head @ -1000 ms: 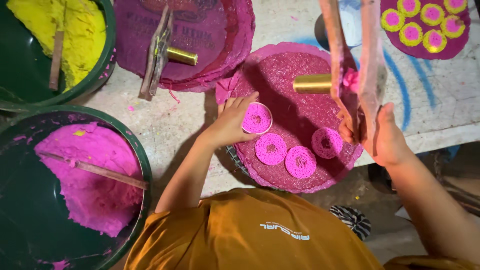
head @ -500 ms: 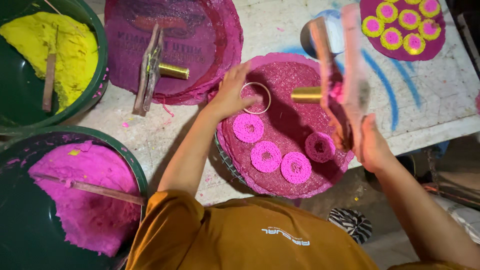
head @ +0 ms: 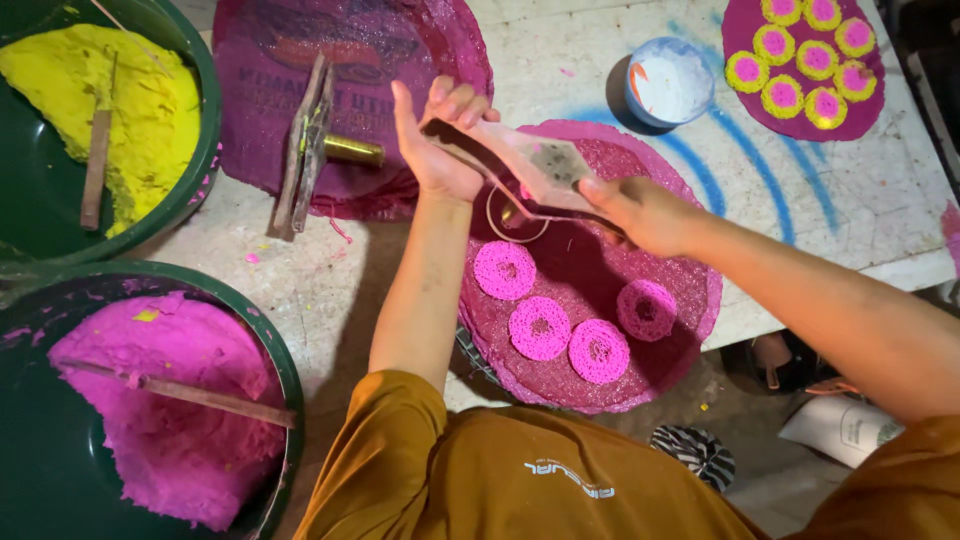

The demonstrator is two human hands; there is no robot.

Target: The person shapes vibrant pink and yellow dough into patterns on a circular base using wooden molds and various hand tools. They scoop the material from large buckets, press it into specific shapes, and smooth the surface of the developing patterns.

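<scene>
Both hands hold a flat wooden press tool (head: 535,165) level above a round magenta mat (head: 690,300). My left hand (head: 435,140) cups its far end with the palm up. My right hand (head: 640,212) grips its handle end. A thin ring mould (head: 515,222) lies on the mat just under the tool. Several pink lacy coils (head: 540,328) lie in a curved row on the mat below the hands.
A green basin of pink dough (head: 160,400) with a stick sits at lower left, a basin of yellow dough (head: 110,110) above it. A second press tool (head: 305,145) lies on another mat. A white bowl (head: 668,82) and yellow-pink coils (head: 800,60) are at top right.
The press tool has swung from upright in my right hand to level between both hands. My left hand left the ring mould on the mat and rose to the tool's end.
</scene>
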